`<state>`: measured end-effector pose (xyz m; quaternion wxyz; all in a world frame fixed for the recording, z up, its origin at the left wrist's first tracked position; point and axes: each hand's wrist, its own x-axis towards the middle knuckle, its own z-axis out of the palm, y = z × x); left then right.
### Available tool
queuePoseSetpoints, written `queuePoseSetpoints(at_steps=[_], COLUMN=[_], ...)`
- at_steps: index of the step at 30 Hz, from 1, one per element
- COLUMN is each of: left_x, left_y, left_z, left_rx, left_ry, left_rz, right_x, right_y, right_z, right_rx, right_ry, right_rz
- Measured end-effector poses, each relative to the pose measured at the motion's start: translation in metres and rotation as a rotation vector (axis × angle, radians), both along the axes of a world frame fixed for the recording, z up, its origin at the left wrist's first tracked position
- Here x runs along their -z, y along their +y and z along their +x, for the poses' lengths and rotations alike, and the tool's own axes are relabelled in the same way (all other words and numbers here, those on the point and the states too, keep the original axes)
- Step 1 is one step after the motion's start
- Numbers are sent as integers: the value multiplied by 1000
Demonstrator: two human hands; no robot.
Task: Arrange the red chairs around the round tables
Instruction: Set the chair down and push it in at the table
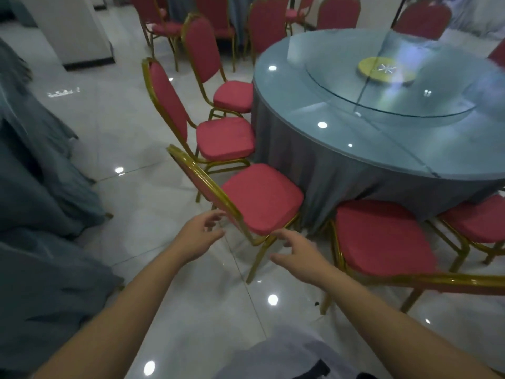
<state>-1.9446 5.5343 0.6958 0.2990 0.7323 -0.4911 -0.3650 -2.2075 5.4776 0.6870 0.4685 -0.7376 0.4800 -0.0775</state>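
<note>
A round table [341,165] with a grey-blue cloth and a glass turntable fills the upper right. Several red chairs with gold frames stand around its near side. The nearest red chair [262,195] faces the table, its gold backrest frame slanting toward me. My left hand [200,233] hovers just behind that backrest, fingers loosely spread and holding nothing. My right hand [297,251] hangs near the chair's rear seat corner, fingers relaxed, also holding nothing. Another red chair [379,236] stands to the right, close to my right forearm.
Grey-blue draped cloth [41,187] of another table runs along the left. More red chairs [164,20] stand at the back. A white pillar [73,28] rises at the upper left. Glossy tiled floor [131,132] lies open between the chairs and the cloth.
</note>
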Motion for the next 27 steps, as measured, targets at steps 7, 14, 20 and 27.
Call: queuePoseSetpoints(at_steps=[7, 14, 20, 27], left_x=[-7, -12, -3, 28], left_y=[-65, -152, -201, -233], left_z=[92, 180, 238, 250], left_rx=[-414, -497, -416, -431], left_ry=[284, 590, 535, 553], left_rz=[-36, 135, 246, 264], right_x=[5, 20, 35, 37], right_y=[-44, -113, -139, -151], right_z=[93, 215, 272, 237], right_rx=[15, -63, -64, 5], right_ry=[53, 95, 122, 182], right_rz=[-97, -73, -52, 57])
